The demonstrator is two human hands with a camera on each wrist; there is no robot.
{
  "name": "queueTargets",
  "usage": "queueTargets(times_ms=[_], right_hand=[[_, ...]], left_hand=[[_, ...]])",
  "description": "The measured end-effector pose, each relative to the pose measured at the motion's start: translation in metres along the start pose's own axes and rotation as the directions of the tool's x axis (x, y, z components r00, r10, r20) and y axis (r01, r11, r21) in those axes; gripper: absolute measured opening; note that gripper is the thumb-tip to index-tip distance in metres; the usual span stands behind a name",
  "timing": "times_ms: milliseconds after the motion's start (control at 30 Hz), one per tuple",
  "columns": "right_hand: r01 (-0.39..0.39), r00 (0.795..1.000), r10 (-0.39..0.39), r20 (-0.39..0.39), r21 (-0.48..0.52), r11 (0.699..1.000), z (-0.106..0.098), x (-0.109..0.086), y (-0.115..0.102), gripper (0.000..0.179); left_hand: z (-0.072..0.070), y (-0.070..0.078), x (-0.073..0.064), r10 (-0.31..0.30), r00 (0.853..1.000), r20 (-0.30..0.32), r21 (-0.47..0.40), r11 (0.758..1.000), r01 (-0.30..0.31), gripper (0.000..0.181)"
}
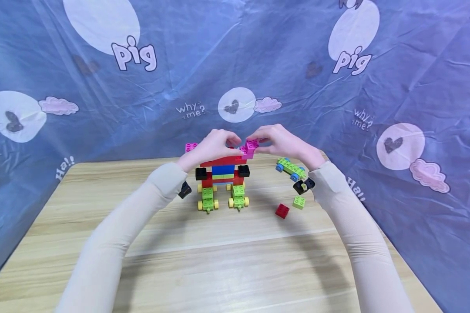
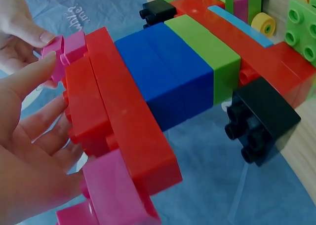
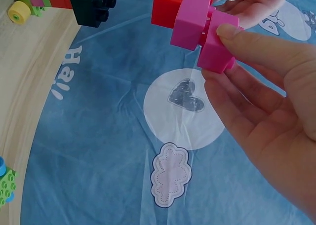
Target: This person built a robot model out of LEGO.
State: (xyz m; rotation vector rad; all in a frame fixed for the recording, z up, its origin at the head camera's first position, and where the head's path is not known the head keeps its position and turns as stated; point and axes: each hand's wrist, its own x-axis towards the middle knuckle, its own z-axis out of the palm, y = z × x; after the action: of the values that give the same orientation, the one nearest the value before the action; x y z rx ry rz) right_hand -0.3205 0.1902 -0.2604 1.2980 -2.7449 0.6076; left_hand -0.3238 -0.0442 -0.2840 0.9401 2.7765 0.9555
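A toy-brick figure [image 1: 223, 170] stands on the table, with blue and red bricks in its body and green wheeled bases below. My right hand [image 1: 281, 140] pinches a pink brick [image 3: 216, 43] between thumb and fingers at the end of the figure's upper right side. That brick joins another pink brick [image 3: 190, 20] beside the red ones. The left hand [image 1: 215, 148] holds the top of the figure, its thumb against the pink bricks and its fingers by the red brick [image 2: 89, 94]. More pink bricks [image 2: 113, 188] stick out at the left end. Black bricks [image 1: 243, 171] jut from both sides.
Right of the figure lie a red brick [image 1: 282, 211], a small green brick [image 1: 299, 202] and a green wheeled base [image 1: 291, 168] with blue wheels. A blue printed cloth [image 1: 172, 78] hangs behind the wooden table [image 1: 219, 269] and along its sides.
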Motion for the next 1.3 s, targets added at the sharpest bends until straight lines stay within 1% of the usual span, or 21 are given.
queueTargets(times_ms=[100,200,467,633,700,833,967,1067,1200,1300], right_hand=[[-0.003,1.000,0.003,-0.004,0.001,1.000,-0.0004,-0.0008,0.0003,0.036],[-0.005,1.000,0.005,-0.006,0.006,1.000,-0.0006,-0.0021,0.0013,0.036],[-0.003,1.000,0.004,-0.014,0.016,1.000,0.0006,-0.0035,0.0035,0.036],[0.007,1.000,-0.007,-0.029,0.002,1.000,0.0013,-0.0049,0.0045,0.037],[-0.005,0.999,0.005,-0.034,0.001,1.000,0.0015,-0.0058,0.0047,0.038],[-0.056,0.998,0.057,-0.036,0.033,0.998,0.0020,-0.0071,0.0045,0.040],[-0.083,0.995,0.086,-0.041,0.060,0.995,0.0025,-0.0068,0.0046,0.035],[-0.079,0.996,0.081,-0.044,0.052,0.996,0.0033,-0.0065,0.0052,0.030],[-0.064,0.997,0.066,-0.050,0.039,0.997,0.0041,-0.0064,0.0064,0.031],[-0.055,0.997,0.058,-0.053,0.051,0.997,0.0045,-0.0064,0.0060,0.031]], left_hand=[[0.0021,0.0025,0.0022,-0.024,1.000,0.003,-0.005,1.000,0.024,0.044],[0.0039,0.0040,0.0034,-0.032,1.000,0.000,0.006,0.999,0.032,0.042],[0.0060,0.0058,0.0056,-0.018,1.000,0.010,0.014,1.000,0.017,0.037],[0.0069,0.0054,0.0067,-0.028,1.000,0.010,0.006,1.000,0.027,0.036],[0.0075,0.0046,0.0073,-0.036,0.999,0.008,0.001,0.999,0.036,0.036],[0.0081,0.0040,0.0080,-0.055,0.998,0.003,-0.005,0.998,0.055,0.035],[0.0078,0.0048,0.0076,-0.069,0.998,0.001,-0.007,0.998,0.069,0.034],[0.0081,0.0053,0.0076,-0.079,0.997,0.001,-0.009,0.997,0.079,0.034],[0.0089,0.0051,0.0079,-0.086,0.996,-0.001,-0.012,0.996,0.086,0.034],[0.0091,0.0049,0.0076,-0.089,0.996,-0.001,-0.012,0.996,0.089,0.034]])
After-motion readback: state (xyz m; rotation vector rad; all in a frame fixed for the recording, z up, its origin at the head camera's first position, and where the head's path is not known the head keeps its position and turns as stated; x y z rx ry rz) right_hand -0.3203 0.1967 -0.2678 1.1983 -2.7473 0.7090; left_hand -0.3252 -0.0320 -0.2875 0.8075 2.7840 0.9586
